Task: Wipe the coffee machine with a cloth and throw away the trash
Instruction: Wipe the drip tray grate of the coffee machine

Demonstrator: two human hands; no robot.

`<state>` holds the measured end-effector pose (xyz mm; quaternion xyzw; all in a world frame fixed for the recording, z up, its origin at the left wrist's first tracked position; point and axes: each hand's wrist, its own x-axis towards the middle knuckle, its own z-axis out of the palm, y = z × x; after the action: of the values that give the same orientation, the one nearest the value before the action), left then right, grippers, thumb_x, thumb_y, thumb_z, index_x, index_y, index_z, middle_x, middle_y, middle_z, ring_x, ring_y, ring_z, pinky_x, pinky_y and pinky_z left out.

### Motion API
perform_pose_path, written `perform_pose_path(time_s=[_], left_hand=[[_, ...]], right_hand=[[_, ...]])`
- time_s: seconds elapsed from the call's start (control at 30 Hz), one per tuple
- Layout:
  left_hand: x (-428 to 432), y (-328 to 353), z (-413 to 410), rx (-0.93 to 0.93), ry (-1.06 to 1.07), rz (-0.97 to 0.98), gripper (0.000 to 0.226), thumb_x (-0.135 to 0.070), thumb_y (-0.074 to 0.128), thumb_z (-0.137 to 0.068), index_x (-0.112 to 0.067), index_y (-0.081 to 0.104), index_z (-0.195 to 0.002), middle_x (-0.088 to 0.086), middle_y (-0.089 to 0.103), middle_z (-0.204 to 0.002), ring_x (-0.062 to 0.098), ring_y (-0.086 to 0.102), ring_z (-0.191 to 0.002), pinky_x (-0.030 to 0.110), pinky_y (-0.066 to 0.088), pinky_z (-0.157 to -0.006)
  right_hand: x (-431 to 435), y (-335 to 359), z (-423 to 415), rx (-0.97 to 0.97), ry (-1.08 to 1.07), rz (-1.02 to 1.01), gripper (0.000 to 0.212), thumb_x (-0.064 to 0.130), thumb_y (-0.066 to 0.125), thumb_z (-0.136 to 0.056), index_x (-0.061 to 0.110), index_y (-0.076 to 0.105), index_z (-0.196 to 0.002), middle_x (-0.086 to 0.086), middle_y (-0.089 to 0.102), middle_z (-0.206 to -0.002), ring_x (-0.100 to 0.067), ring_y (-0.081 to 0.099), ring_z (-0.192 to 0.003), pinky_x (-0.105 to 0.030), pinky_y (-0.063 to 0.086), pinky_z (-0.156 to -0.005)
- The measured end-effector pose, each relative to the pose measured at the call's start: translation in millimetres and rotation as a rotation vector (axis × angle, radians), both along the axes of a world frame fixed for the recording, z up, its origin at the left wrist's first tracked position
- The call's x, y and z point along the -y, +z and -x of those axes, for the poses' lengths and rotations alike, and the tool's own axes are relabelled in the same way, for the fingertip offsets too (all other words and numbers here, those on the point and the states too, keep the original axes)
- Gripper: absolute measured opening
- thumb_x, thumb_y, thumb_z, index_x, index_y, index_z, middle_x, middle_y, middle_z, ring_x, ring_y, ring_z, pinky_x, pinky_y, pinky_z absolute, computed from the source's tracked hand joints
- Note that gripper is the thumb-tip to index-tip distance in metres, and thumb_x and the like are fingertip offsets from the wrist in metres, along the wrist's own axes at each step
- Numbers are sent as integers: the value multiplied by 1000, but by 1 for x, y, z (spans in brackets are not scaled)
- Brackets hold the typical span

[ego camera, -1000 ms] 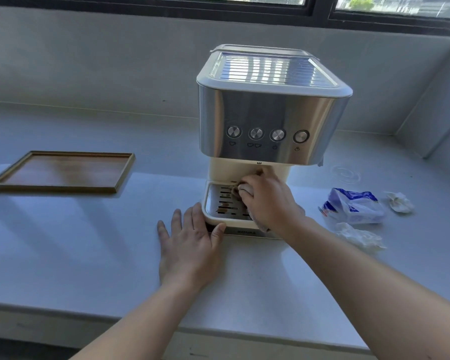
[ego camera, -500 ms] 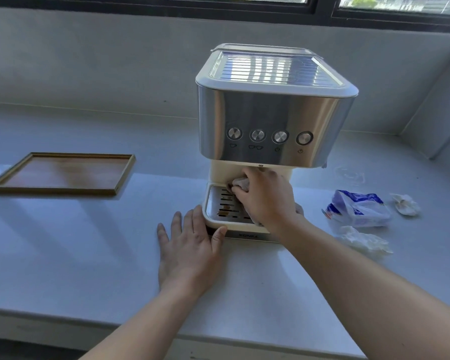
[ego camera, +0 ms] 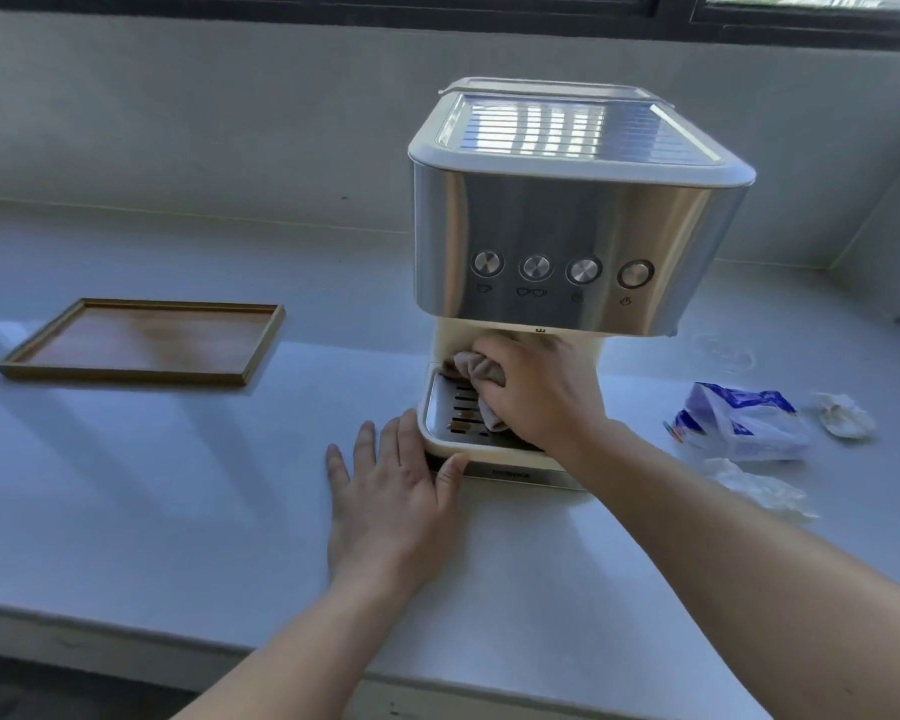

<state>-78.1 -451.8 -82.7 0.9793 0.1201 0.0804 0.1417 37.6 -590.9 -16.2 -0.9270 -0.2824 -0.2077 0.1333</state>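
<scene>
A steel and cream coffee machine (ego camera: 567,241) stands on the white counter. My right hand (ego camera: 536,392) is under its front overhang, closed around a bunched beige cloth (ego camera: 476,368) that presses on the cream back wall just above the slotted drip tray (ego camera: 450,413). My left hand (ego camera: 391,491) lies flat on the counter with fingers spread, its thumb against the machine's base. Trash lies to the right: a blue and white wrapper (ego camera: 744,420), a crumpled tissue (ego camera: 845,415) and a clear crumpled film (ego camera: 759,488).
A shallow wooden tray (ego camera: 141,343) sits at the left of the counter. A clear round lid (ego camera: 723,350) lies right of the machine. The counter's front edge (ego camera: 126,631) runs below my arms; a wall and window frame stand behind.
My right hand has carried the cloth up from the drip tray to the back wall under the overhang. The left hand has stayed flat.
</scene>
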Motion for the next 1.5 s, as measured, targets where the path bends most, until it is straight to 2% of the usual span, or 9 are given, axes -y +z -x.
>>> perform_pose_path(time_s=[0.27, 0.47, 0.63, 0.9, 1.03, 1.1, 1.23, 1.37, 1.5], left_hand=[[-1, 0, 1, 14, 0, 19, 77, -68, -2, -88, -23, 7, -150, -6, 26, -155, 23, 7, -147, 54, 3, -118], [1, 0, 1, 17, 1, 10, 76, -66, 1, -90, -21, 8, -151, -4, 26, -156, 25, 8, -147, 55, 4, -118], [1, 0, 0, 0, -1, 7, 76, -66, 2, -91, -20, 7, -151, -3, 24, -157, 25, 6, -147, 54, 2, -118], [0, 2, 2, -2, -4, 9, 78, -67, -2, -87, -21, 9, -150, -4, 26, -156, 26, 8, -147, 55, 4, -118], [2, 2, 2, 6, -4, 12, 78, -66, -3, -87, -21, 7, -150, -4, 25, -156, 26, 6, -148, 55, 3, -118], [1, 1, 2, 0, -2, 10, 79, -66, -4, -87, -21, 7, -150, -4, 25, -156, 25, 6, -148, 55, 3, -118], [1, 0, 1, 13, 1, 9, 80, -67, -5, -86, -22, 7, -150, -5, 26, -156, 25, 7, -147, 55, 4, -118], [-1, 0, 2, 12, -1, 22, 81, -68, -4, -85, -23, 9, -150, -5, 27, -155, 24, 8, -148, 54, 4, -118], [0, 2, 2, 2, 4, 16, 78, -66, 0, -88, -21, 8, -151, -3, 26, -156, 25, 7, -148, 54, 3, -118]], right_hand=[[44, 5, 3, -4, -200, 37, 22, 43, 45, -80, 32, 63, -73, 13, 51, -58, -20, 47, -65, -21, 17, -50], [24, -23, 28, -121, -281, 43, 27, 43, 50, -92, 26, 54, -113, -6, 49, -116, -31, 48, -99, -39, 43, -74], [27, -36, 51, -142, -222, 97, 57, 54, 34, -98, 30, 30, -150, 0, 21, -160, -25, 22, -144, -43, 25, -114], [38, -21, 31, -146, -88, 0, 39, 30, 45, -100, 26, 52, -139, 10, 50, -143, -20, 44, -127, -41, 46, -92], [26, -17, 25, -17, 35, -104, 25, 9, 61, -89, 19, 71, -109, 5, 69, -111, -12, 44, -97, -9, 31, -78], [27, -13, 15, 21, 102, -75, 17, 4, 63, -86, 15, 73, -94, 2, 71, -98, -9, 44, -89, -12, 31, -76], [19, -13, -1, -142, 43, 93, 17, 20, 50, -96, 20, 66, -99, 3, 60, -111, -22, 51, -106, -37, 45, -89], [26, -14, 8, -151, -7, 103, 21, 24, 47, -97, 20, 66, -106, 0, 56, -114, -26, 50, -104, -39, 47, -90], [34, -33, 45, -80, -97, 81, 45, 34, 41, -97, 18, 53, -137, 0, 43, -147, -28, 38, -135, -45, 38, -105]])
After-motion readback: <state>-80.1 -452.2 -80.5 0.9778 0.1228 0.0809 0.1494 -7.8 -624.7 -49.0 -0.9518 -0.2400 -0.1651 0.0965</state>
